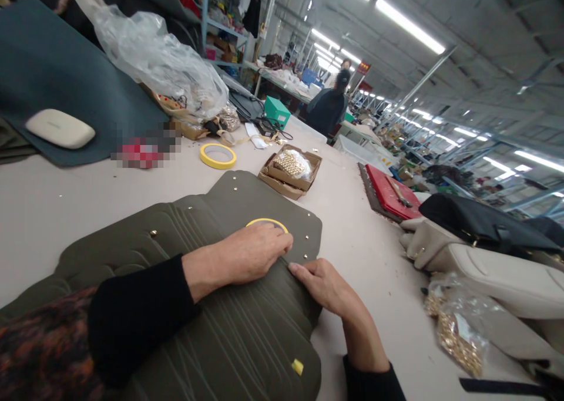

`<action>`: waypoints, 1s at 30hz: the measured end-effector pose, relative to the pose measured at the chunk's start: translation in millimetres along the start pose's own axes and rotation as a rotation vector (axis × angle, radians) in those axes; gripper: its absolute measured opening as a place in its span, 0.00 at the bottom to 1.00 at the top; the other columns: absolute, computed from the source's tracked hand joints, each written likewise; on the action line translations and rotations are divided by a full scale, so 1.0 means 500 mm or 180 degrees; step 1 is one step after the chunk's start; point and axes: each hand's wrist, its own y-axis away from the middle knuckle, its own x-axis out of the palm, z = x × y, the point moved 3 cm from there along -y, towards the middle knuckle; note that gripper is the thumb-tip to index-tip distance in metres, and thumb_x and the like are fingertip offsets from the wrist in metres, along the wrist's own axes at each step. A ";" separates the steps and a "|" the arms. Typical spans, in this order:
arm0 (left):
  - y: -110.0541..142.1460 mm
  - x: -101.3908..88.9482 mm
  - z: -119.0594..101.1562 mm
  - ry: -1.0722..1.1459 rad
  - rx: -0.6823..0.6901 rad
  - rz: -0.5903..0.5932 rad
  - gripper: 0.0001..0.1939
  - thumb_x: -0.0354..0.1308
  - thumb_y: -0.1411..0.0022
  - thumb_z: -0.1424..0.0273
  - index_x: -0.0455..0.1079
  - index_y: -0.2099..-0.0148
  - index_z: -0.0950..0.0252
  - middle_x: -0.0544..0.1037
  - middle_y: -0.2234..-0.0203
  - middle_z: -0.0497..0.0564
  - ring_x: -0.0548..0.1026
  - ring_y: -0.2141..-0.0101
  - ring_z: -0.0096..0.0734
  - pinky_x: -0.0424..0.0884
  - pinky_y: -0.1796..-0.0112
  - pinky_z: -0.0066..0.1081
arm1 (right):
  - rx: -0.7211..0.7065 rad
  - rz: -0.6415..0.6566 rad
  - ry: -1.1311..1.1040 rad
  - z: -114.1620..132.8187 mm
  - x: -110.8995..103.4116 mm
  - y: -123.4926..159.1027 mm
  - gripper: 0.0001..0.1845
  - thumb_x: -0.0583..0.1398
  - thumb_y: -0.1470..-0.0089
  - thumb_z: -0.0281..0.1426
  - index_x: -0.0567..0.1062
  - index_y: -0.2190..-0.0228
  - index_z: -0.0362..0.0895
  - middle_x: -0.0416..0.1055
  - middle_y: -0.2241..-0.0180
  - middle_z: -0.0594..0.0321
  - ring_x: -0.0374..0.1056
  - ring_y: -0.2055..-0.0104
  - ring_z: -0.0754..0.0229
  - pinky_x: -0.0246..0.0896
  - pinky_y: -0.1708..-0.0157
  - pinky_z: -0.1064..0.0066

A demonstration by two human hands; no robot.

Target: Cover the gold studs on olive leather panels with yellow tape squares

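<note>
A dark olive panel with stitched lines and small gold studs lies across the table before me. My left hand is closed over the near side of a roll of yellow tape, whose far rim shows beyond my knuckles. Just to the right, my right hand rests by the panel's right edge, thumb pointing toward the left fingertips. Its fingers are bent in, and whatever they pinch is hidden. A small yellow tape scrap sticks to the panel's lower right.
Another yellow tape roll lies beyond the panel, beside a cardboard box of gold studs. Bags of gold hardware and pale bags are at right. A hammer lies on a red piece. A person is farther back.
</note>
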 end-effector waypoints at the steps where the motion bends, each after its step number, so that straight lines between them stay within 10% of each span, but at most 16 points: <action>1: 0.001 -0.002 -0.001 0.0043 0.0018 -0.0035 0.07 0.47 0.33 0.73 0.67 0.60 0.62 0.75 0.64 0.50 0.73 0.62 0.35 0.67 0.62 0.31 | -0.0020 -0.0081 -0.0017 0.001 -0.005 0.002 0.28 0.52 0.41 0.43 0.67 0.88 0.42 0.55 0.88 0.70 0.50 0.83 0.68 0.42 0.82 0.74; 6: 0.004 -0.011 -0.008 0.0336 0.0104 -0.0254 0.08 0.48 0.32 0.71 0.66 0.53 0.62 0.76 0.62 0.48 0.75 0.62 0.32 0.68 0.60 0.28 | -0.0404 -0.1428 -0.0638 0.014 -0.033 0.011 0.14 0.58 0.46 0.37 0.79 0.66 0.42 0.74 0.75 0.63 0.67 0.73 0.62 0.61 0.74 0.73; 13: 0.007 -0.007 -0.007 0.0635 0.0036 -0.0386 0.27 0.53 0.35 0.74 0.51 0.36 0.61 0.70 0.45 0.54 0.71 0.47 0.36 0.66 0.48 0.33 | -0.1220 -0.1730 -0.0665 0.049 -0.017 0.022 0.11 0.58 0.46 0.30 0.78 0.62 0.45 0.78 0.64 0.59 0.73 0.65 0.60 0.68 0.62 0.70; 30: -0.002 -0.011 -0.011 0.0354 -0.0137 -0.0322 0.03 0.51 0.35 0.74 0.64 0.64 0.63 0.74 0.68 0.46 0.73 0.66 0.29 0.64 0.65 0.25 | -0.1325 -0.2318 0.0478 0.069 0.005 0.028 0.08 0.55 0.49 0.26 0.75 0.74 0.44 0.71 0.79 0.65 0.65 0.77 0.65 0.61 0.72 0.74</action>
